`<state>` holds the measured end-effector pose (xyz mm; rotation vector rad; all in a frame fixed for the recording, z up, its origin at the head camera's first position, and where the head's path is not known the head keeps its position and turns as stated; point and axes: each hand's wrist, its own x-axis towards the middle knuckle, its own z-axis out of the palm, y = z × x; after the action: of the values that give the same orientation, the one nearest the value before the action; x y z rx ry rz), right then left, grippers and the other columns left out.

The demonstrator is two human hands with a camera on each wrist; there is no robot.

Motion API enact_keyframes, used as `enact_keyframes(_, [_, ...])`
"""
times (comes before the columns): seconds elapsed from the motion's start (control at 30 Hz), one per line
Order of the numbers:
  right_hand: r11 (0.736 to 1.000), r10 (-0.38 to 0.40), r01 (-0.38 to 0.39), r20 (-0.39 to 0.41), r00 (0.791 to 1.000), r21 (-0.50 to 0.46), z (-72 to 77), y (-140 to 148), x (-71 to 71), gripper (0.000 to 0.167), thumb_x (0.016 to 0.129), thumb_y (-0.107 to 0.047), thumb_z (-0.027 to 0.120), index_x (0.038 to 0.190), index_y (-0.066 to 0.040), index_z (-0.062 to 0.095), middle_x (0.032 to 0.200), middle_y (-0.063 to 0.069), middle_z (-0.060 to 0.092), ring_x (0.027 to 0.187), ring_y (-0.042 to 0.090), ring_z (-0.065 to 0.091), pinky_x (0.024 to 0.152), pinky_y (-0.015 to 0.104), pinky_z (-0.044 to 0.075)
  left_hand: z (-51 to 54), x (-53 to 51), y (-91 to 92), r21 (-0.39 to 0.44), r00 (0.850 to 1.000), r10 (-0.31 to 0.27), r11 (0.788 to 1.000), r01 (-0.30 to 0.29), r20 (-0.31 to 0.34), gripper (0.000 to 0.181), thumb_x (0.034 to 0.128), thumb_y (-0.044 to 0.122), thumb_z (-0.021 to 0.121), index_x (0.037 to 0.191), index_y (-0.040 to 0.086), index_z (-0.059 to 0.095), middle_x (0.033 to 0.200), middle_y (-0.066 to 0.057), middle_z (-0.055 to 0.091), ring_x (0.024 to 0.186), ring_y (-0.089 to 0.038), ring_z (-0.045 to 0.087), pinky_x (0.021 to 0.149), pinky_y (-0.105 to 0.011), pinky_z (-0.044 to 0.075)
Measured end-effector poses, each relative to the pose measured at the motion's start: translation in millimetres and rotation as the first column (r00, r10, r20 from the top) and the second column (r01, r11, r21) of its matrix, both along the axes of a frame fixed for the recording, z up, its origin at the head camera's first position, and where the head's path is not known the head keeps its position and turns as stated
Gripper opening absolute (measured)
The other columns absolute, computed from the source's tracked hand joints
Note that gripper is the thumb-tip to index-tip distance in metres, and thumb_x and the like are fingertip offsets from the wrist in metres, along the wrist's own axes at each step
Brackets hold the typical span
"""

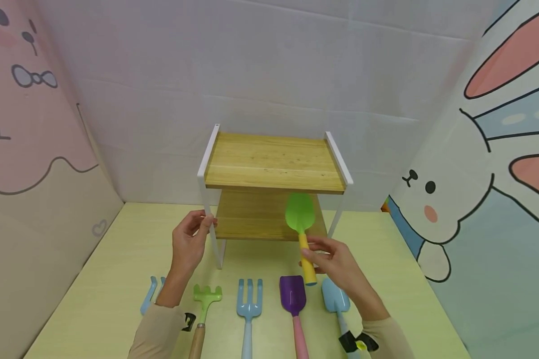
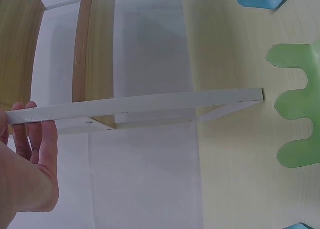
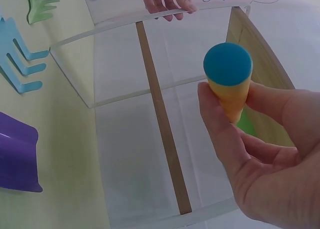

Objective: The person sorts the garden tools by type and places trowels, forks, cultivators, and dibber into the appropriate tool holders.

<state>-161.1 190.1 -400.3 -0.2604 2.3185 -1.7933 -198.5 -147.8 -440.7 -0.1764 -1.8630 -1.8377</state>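
A trowel with a green blade and yellow handle (image 1: 307,259) is held by the handle in my right hand (image 1: 334,259). Its blade points up and away, in front of the lower board of a two-tier wooden shelf (image 1: 274,164). In the right wrist view, thumb and fingers pinch the handle close to its blue end cap (image 3: 228,64). My left hand (image 1: 190,242) grips the shelf's white front-left leg (image 1: 205,199). The left wrist view shows fingers around this white metal leg (image 2: 150,104). Most of the trowel's blade is hidden in the right wrist view.
Along the table's near side lie a blue claw tool (image 1: 149,295), partly covered by the left arm, a green rake with wooden handle (image 1: 205,301), a blue fork (image 1: 249,304), a purple shovel with pink handle (image 1: 293,294) and a light-blue trowel (image 1: 334,295). Cartoon-printed cloth walls surround the table.
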Motion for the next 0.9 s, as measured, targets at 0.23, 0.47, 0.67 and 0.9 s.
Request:
enact_keyframes(0.23, [1.000, -0.006, 0.007, -0.020, 1.000, 0.013, 0.8, -10.8, -8.7, 0.051, 0.099, -0.021, 0.071, 0.140, 0.005, 0.056, 0.119, 0.020, 0.068, 0.093, 0.025, 0.075, 0.079, 0.042, 0.062, 0.1, 0.1, -0.2, 0.006, 1.000, 0.003, 1.000, -0.003, 0.002, 0.011, 0.1011, 0.005, 0.065, 0.104, -0.006, 0.068, 0.091, -0.026, 0.072, 0.084, -0.011, 0.070, 0.076, -0.019, 0.055])
enact_keyframes(0.47, [1.000, -0.017, 0.017, -0.005, 1.000, 0.016, 2.1, -19.3, -17.8, 0.049, 0.100, -0.022, 0.071, 0.139, 0.005, 0.058, 0.117, 0.018, 0.070, 0.094, 0.023, 0.075, 0.080, 0.038, 0.061, -0.2, -0.6, -0.5, 0.005, 1.000, -0.001, 1.000, 0.000, 0.021, 0.013, 0.1011, 0.006, 0.066, 0.106, -0.006, 0.068, 0.092, -0.025, 0.072, 0.084, -0.011, 0.071, 0.079, -0.023, 0.057])
enact_keyframes(0.67, [1.000, -0.018, 0.018, 0.019, 1.000, 0.002, 1.5, -26.0, -27.6, 0.050, 0.100, -0.025, 0.071, 0.139, 0.004, 0.059, 0.118, 0.017, 0.070, 0.096, 0.023, 0.074, 0.085, 0.042, 0.060, -0.7, -1.5, -0.8, 0.007, 1.000, 0.000, 1.000, 0.000, 0.031, 0.014, 0.1011, 0.007, 0.066, 0.106, -0.006, 0.068, 0.092, -0.023, 0.072, 0.084, -0.012, 0.071, 0.080, -0.025, 0.058])
enact_keyframes(0.9, [0.999, 0.005, -0.004, 0.022, 1.000, -0.037, -0.5, -34.1, -36.2, 0.047, 0.100, -0.022, 0.070, 0.138, 0.004, 0.059, 0.117, 0.018, 0.071, 0.096, 0.023, 0.073, 0.084, 0.044, 0.061, -0.3, -1.1, -0.5, 0.016, 0.999, -0.002, 1.000, 0.001, 0.035, 0.014, 0.1009, 0.006, 0.066, 0.107, -0.006, 0.068, 0.092, -0.024, 0.072, 0.085, -0.012, 0.071, 0.080, -0.022, 0.057])
